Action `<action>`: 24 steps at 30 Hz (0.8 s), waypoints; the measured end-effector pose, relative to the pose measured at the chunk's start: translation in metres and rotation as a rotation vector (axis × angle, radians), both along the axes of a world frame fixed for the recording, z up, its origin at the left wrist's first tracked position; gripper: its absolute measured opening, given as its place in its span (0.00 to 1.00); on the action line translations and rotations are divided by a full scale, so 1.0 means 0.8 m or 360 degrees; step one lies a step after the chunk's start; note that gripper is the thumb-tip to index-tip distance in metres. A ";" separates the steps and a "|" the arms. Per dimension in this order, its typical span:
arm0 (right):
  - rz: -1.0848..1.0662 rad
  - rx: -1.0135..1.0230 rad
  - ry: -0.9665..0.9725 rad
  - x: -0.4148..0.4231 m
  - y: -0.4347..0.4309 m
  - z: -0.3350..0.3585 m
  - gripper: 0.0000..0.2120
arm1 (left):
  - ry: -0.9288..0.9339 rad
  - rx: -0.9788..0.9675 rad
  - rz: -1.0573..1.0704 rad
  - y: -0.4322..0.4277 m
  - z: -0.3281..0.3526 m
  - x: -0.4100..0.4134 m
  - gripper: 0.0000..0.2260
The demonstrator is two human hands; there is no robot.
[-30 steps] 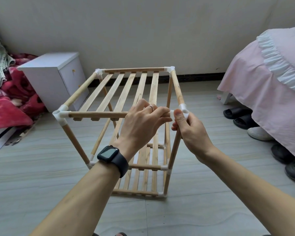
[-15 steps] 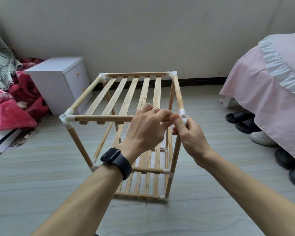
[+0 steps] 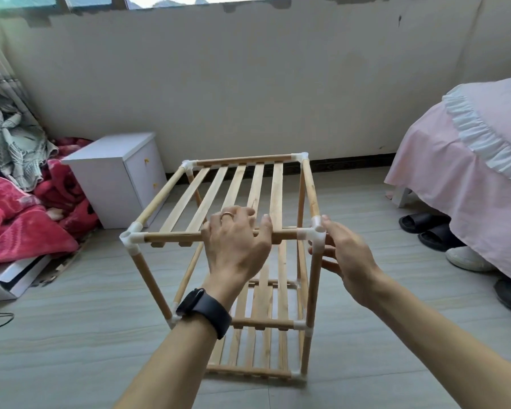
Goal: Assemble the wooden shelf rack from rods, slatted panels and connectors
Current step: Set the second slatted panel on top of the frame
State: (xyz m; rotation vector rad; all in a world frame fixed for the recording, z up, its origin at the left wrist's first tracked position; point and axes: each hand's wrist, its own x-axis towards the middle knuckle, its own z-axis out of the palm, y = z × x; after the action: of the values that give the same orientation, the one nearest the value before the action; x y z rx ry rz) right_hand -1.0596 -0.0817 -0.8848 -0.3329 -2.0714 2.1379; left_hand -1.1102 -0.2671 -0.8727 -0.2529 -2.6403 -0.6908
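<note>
Head view, looking down past two bare forearms at a wooden shelf rack (image 3: 313, 290). It stands upright on a pale tiled floor (image 3: 71, 349), just in front of the person. Half a second ago both hands were bunched at the near right top corner, pinching the front top rod (image 3: 174, 237) towards the white corner connector (image 3: 317, 231). Now they have parted. The left hand (image 3: 236, 246), with a black watch (image 3: 204, 311) on its wrist, has moved a little left along that rod and hooks its curled fingers over it. The right hand (image 3: 345, 255) has let go of its pinch: its thumb touches the connector's top and its fingers lie fairly straight behind the post below. The rod's end sits inside the connector's socket, so that joint looks seated and the frame seems nearly or wholly complete. The rods are round, smooth, pale wood. The top slatted panel (image 3: 236, 187) is made of flat strips running away from the viewer, and two similar panels sit lower down. The connectors are glossy white plastic corner pieces. To the left are a boxy white cabinet (image 3: 112, 178) and a rumpled red blanket (image 3: 18, 225). To the right hangs a pink frilled bedspread (image 3: 469, 172).
</note>
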 end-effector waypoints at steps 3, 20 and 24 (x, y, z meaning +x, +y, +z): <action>0.0022 -0.0039 -0.0004 0.005 -0.008 0.004 0.18 | -0.0046 0.0014 -0.0027 0.000 0.002 -0.010 0.21; 0.0498 0.0853 0.0874 0.015 -0.031 0.057 0.11 | -0.0533 -0.0543 -0.0240 -0.036 0.071 0.007 0.43; 0.0178 0.1793 0.0615 -0.038 0.030 0.060 0.32 | -0.0501 -0.0713 -0.0040 -0.018 0.037 0.030 0.47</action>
State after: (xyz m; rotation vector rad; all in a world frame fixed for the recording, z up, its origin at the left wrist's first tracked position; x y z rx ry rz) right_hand -1.0902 -0.0581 -0.8364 0.3145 -2.6178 0.6866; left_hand -1.0863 -0.2814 -0.8427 -0.3236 -3.0777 -0.1414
